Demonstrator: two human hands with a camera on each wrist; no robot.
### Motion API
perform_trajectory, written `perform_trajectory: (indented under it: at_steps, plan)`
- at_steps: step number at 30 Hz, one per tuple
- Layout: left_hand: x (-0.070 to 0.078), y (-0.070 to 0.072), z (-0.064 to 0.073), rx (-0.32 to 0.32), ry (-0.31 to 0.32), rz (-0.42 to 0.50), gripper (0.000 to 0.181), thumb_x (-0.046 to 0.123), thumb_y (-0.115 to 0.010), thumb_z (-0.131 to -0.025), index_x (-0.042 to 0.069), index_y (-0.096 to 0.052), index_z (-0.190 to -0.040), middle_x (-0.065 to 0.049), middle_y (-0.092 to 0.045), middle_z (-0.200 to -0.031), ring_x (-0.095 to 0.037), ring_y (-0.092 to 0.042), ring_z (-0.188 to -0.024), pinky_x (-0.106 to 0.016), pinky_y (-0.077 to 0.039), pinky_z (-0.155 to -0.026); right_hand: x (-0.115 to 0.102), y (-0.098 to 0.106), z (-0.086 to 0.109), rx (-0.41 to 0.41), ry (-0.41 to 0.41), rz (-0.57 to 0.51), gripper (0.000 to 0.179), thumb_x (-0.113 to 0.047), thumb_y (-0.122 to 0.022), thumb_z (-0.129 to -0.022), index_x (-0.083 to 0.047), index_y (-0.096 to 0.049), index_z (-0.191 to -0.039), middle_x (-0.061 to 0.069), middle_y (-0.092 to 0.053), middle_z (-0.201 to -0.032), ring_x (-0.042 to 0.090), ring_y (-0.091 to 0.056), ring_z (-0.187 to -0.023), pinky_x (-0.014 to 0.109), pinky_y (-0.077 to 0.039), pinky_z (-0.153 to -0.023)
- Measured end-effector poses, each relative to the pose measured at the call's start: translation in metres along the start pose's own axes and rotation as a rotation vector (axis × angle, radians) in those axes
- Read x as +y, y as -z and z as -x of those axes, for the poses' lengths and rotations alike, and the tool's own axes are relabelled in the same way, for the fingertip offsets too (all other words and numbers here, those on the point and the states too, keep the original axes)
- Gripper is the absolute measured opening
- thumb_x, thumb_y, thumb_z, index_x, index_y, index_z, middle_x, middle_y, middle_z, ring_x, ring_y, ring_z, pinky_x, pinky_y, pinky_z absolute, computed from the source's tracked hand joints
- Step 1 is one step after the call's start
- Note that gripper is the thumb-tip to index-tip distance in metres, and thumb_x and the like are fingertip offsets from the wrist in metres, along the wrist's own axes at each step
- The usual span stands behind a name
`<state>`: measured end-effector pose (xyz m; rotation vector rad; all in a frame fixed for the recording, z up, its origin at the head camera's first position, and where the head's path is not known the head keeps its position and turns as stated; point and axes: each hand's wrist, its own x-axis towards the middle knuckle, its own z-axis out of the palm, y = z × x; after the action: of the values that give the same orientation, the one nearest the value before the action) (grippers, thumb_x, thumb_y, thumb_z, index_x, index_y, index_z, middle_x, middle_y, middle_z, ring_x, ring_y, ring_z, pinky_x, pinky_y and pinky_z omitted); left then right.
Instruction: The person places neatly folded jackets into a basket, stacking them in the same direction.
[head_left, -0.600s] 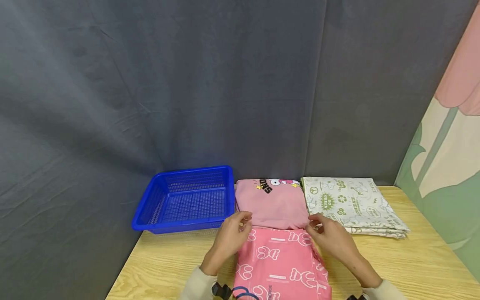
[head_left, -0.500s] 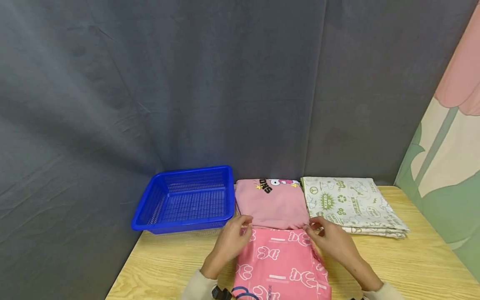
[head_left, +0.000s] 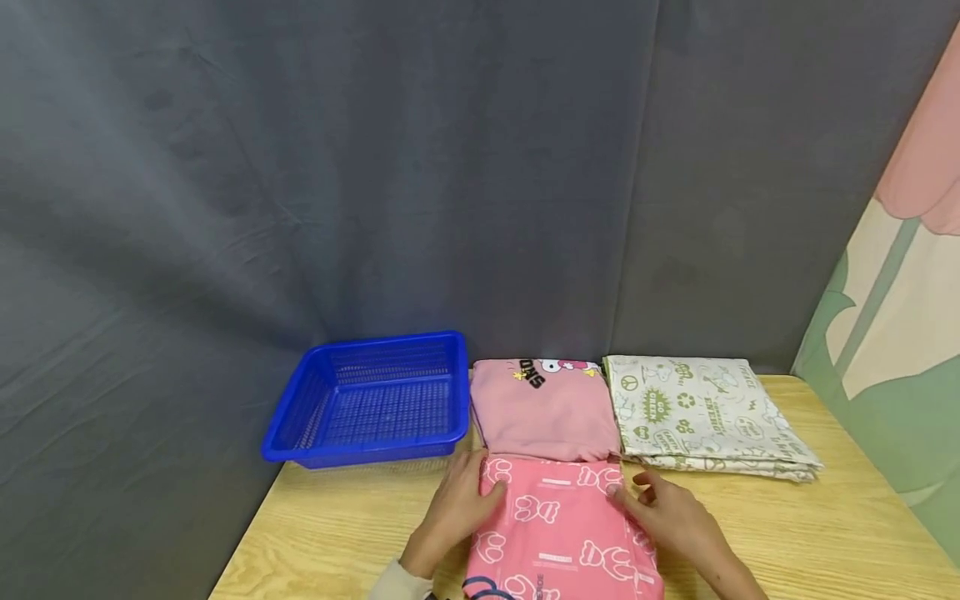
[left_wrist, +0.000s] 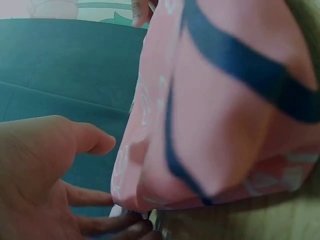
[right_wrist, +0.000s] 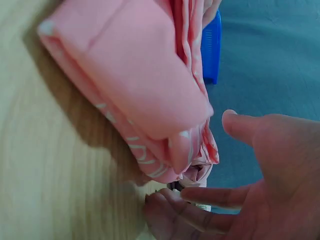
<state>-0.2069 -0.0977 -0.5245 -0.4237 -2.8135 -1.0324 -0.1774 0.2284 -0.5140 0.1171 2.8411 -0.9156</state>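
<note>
A folded pink garment (head_left: pixel 555 533) with white cartoon outlines and dark blue trim lies nearest me. My left hand (head_left: pixel 459 498) is at its far left corner; in the left wrist view the thumb stands apart from the fabric (left_wrist: pixel 210 125) while the straight fingers reach along its lower corner. At the far right corner is my right hand (head_left: pixel 670 515), thumb tip beside the folded layers (right_wrist: pixel 145 80) and fingers stretched out low by the corner in the right wrist view. Directly behind lies a folded plain pink garment (head_left: pixel 543 412) with a cartoon print and black letters.
A blue plastic basket (head_left: pixel 367 454) stands at the back left of the wooden table (head_left: pixel 337 533). Folded white cloth with green print (head_left: pixel 705 412) lies at the back right. A grey curtain (head_left: pixel 480 183) hangs right behind these, with a painted wall on the right.
Both hands have come slightly toward me, from the near edge of the plain pink garment down to the sides of the printed one. The garments lie much as before.
</note>
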Motion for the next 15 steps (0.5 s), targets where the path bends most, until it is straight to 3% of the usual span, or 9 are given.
perform_trajectory:
  at_steps: [3,6,10,13,15]
  plan:
    - [-0.003,-0.002,0.003,-0.008,0.034,0.034,0.062,0.031,-0.075,-0.093,-0.005,-0.059,-0.140,-0.029,-0.061,-0.142,-0.047,-0.057,-0.134,-0.062,-0.048,-0.112,-0.002,0.000,0.003,-0.046,-0.039,0.007,0.083,-0.069,-0.064,-0.096,0.006,-0.064,-0.129,0.005,-0.076,-0.100,0.021,-0.071,-0.088,0.045,-0.056,-0.072]
    - [-0.001,-0.003,0.004,-0.022,0.085,0.068,0.057,0.035,-0.076,-0.093,0.001,-0.061,-0.136,-0.026,-0.067,-0.134,-0.047,-0.065,-0.123,-0.060,-0.054,-0.104,-0.006,-0.001,0.005,-0.075,-0.059,0.009,0.083,-0.071,-0.065,-0.094,0.005,-0.067,-0.125,0.007,-0.077,-0.101,0.024,-0.072,-0.090,0.048,-0.057,-0.075]
    - [0.003,-0.002,0.004,-0.056,0.158,0.119,0.059,0.038,-0.076,-0.093,0.001,-0.059,-0.135,-0.024,-0.073,-0.120,-0.050,-0.071,-0.109,-0.062,-0.058,-0.095,-0.011,-0.004,0.008,-0.074,-0.039,0.010,0.075,-0.068,-0.072,-0.091,0.002,-0.070,-0.117,0.004,-0.075,-0.096,0.020,-0.070,-0.086,0.045,-0.057,-0.074]
    - [0.003,-0.003,0.003,-0.074,0.191,0.168,0.069,0.037,-0.077,-0.093,-0.007,-0.055,-0.141,-0.028,-0.072,-0.124,-0.051,-0.069,-0.115,-0.064,-0.055,-0.101,-0.013,-0.007,0.009,-0.056,-0.013,-0.008,0.067,-0.060,-0.079,-0.088,0.001,-0.069,-0.113,0.001,-0.073,-0.091,0.017,-0.066,-0.081,0.040,-0.055,-0.071]
    - [0.001,-0.003,0.002,-0.081,0.205,0.211,0.064,0.036,-0.077,-0.092,-0.008,-0.060,-0.135,-0.025,-0.074,-0.118,-0.045,-0.071,-0.109,-0.059,-0.057,-0.099,-0.014,-0.008,0.009,-0.051,0.001,-0.036,0.064,-0.055,-0.083,-0.087,0.001,-0.067,-0.113,0.001,-0.072,-0.091,0.016,-0.065,-0.081,0.038,-0.054,-0.071]
